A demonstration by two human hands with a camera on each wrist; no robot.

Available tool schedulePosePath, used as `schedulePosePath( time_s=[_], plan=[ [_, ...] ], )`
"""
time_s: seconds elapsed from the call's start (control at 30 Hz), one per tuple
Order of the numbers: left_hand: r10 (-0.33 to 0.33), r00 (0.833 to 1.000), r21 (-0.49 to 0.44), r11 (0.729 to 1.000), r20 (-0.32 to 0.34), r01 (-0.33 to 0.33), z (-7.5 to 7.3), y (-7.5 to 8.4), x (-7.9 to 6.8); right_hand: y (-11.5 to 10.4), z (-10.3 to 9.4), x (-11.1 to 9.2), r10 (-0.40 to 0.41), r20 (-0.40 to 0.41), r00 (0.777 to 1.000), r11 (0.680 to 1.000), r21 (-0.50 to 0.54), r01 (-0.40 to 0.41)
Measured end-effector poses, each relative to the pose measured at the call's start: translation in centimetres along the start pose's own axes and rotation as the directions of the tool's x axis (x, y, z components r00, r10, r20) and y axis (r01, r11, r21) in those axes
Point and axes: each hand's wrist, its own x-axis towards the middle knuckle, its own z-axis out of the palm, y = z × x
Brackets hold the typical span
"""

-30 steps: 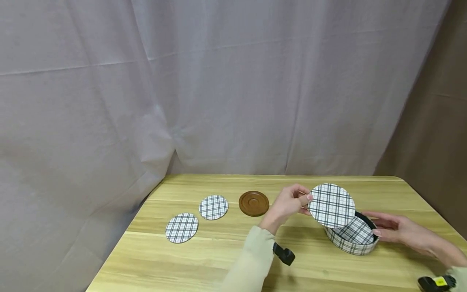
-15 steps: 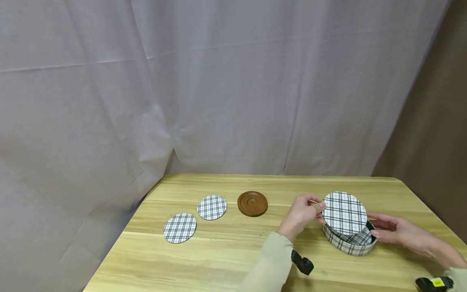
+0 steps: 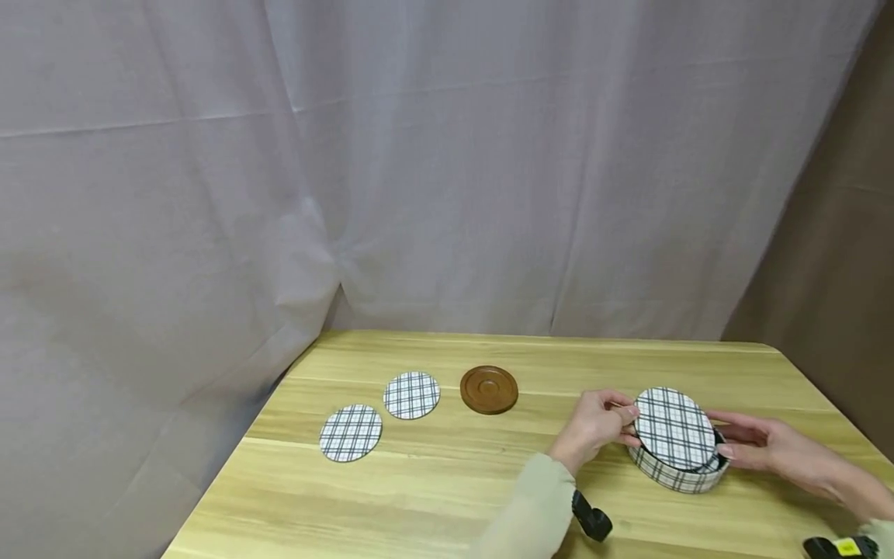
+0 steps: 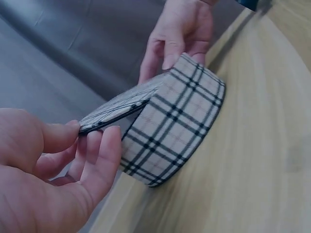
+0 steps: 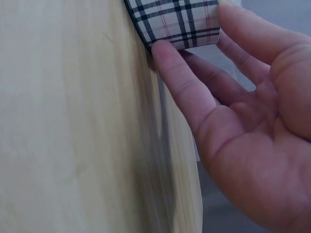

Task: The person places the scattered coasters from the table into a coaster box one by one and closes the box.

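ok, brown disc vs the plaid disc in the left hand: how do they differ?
Look: the brown disc is plain brown; the held plaid disc is white with dark checks.
Surface: the brown disc shows concentric rings; the held plaid disc looks flat.
Pose: the brown disc lies flat on the table; the held plaid disc is tilted over the box, pinched by the left hand.
Shared: both are round.

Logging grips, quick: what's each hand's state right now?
Left hand: holding the plaid disc, pinched at its edge.
Right hand: holding the round plaid box at its side.
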Motion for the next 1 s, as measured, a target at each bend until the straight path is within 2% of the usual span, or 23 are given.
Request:
schedulePosePath(
  time_s=[0.13,0.27,0.43,0.63,0.73,0.8,0.97,1.0],
  plan=[
    [-0.003,0.999,0.070,0.997,-0.041,0.006,0.4,-0.2,-0.2,-0.1,0.1,0.0,0.010,-0.001,1.000,1.000,-0.021,-0.010],
    [0.003,0.998,0.187,0.982,-0.067,0.009,0.1,-0.1,-0.6,-0.1,0.3,-0.1,0.010,0.026,1.000,1.000,-0.001,-0.010],
    [0.020,0.999,0.255,0.967,-0.028,-0.012,-1.3,0.2,-0.6,0.0,0.2,-0.1,-0.003,0.036,0.999,1.000,0.026,0.002],
    [0.035,0.999,0.316,0.948,-0.003,-0.032,-3.9,1.2,-0.5,-0.1,0.3,0.1,-0.016,0.033,0.999,1.000,0.018,0.015],
    [0.039,0.999,0.383,0.923,0.002,-0.037,-5.7,1.9,-0.7,-0.2,0.2,0.1,-0.004,0.028,1.000,1.000,0.003,0.004],
    [0.045,0.999,0.439,0.897,0.012,-0.046,-7.1,2.4,-0.8,-0.3,0.2,0.1,0.022,0.008,1.000,1.000,-0.019,-0.021],
    [0.070,0.997,0.584,0.809,0.027,-0.073,-10.5,3.8,-1.1,-0.4,0.2,0.0,0.057,-0.026,0.998,0.997,-0.055,-0.059],
    [0.074,0.997,0.606,0.792,0.025,-0.074,-11.1,4.1,-1.2,-0.4,0.1,-0.1,0.042,-0.016,0.999,0.997,-0.057,-0.043]
  ],
)
